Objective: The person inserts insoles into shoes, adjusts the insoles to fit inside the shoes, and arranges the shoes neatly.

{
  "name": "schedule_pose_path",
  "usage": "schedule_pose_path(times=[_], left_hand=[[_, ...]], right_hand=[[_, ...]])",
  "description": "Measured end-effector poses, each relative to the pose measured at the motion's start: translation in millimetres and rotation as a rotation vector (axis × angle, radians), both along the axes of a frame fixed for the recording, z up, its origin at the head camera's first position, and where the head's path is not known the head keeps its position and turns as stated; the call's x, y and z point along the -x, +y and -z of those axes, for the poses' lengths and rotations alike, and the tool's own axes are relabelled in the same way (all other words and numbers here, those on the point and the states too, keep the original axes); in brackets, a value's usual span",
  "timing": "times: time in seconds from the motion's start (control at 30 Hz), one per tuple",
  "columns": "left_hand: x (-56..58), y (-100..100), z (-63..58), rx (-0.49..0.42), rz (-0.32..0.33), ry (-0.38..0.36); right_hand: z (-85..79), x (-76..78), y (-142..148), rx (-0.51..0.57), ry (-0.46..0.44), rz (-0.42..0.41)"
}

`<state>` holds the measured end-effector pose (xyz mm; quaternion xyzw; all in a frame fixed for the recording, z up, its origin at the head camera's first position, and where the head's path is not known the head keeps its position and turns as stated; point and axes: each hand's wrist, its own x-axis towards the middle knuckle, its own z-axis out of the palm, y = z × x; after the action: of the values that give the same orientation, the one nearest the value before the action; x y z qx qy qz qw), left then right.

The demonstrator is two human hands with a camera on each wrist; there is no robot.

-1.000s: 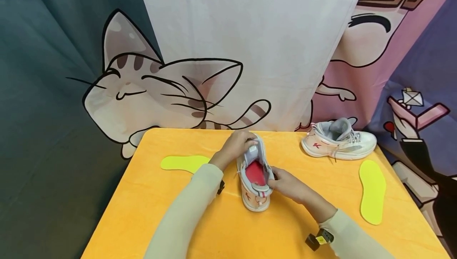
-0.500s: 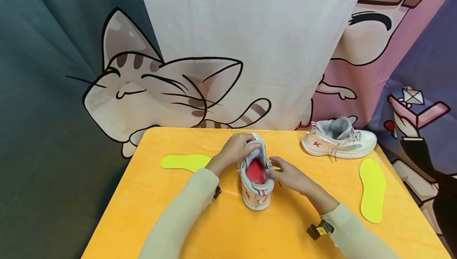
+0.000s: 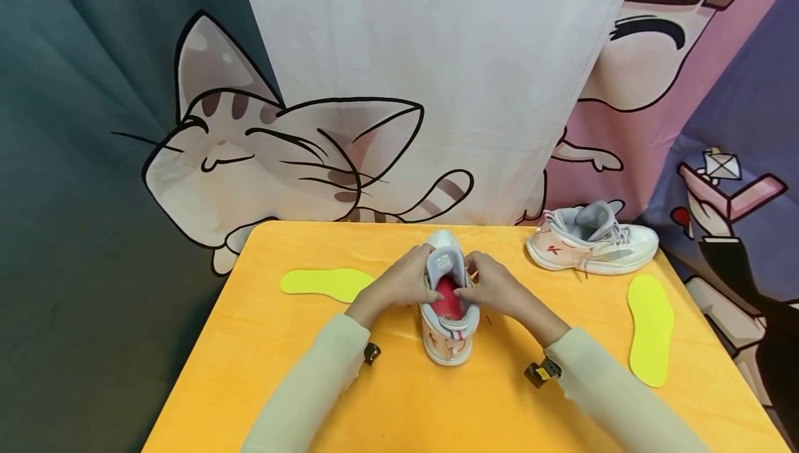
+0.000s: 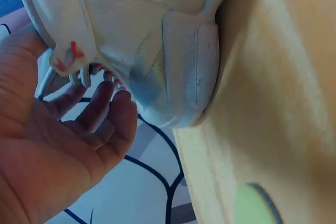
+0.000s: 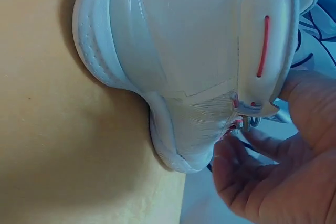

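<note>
From here I have the left hand and right hand gripping a shoe by its opening, sole down on the orange bench between them. One insole lies left of the hands, another insole and second shoe rightward; beyond hangs cat-printed cloth.

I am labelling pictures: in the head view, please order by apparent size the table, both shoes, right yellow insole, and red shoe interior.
1. Table
2. Held shoe, far shoe: too alike to rank
3. Right yellow insole
4. Red shoe interior
</note>
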<state>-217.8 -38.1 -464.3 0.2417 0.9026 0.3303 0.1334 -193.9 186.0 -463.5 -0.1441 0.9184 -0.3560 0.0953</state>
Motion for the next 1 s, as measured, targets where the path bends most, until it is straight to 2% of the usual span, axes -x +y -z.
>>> schedule_pose_path(times=[0.2,0.4,0.6,0.8,1.0], left_hand=[[-3.8,3,-1.4,-0.03,-0.033,-0.057],[-4.0,1,0.5,-0.062,-0.095,-0.063],[-4.3,-4,4.0,-0.102,-0.126,-0.003],[-8.0,-5,14.3,-0.162,-0.162,0.075],[-12.6,-6,23.0,-0.174,-0.194,0.152]], right_hand=[[-2.9,10.6,-11,-0.141,-0.034,-0.021],[-6.2,11.1,-11,-0.183,-0.017,-0.008],[-5.0,7.8,-6,-0.152,0.039,0.009],[0.7,6.3,-4,-0.134,0.077,0.01],[5.6,3.3,-3,-0.112,0.107,0.02]])
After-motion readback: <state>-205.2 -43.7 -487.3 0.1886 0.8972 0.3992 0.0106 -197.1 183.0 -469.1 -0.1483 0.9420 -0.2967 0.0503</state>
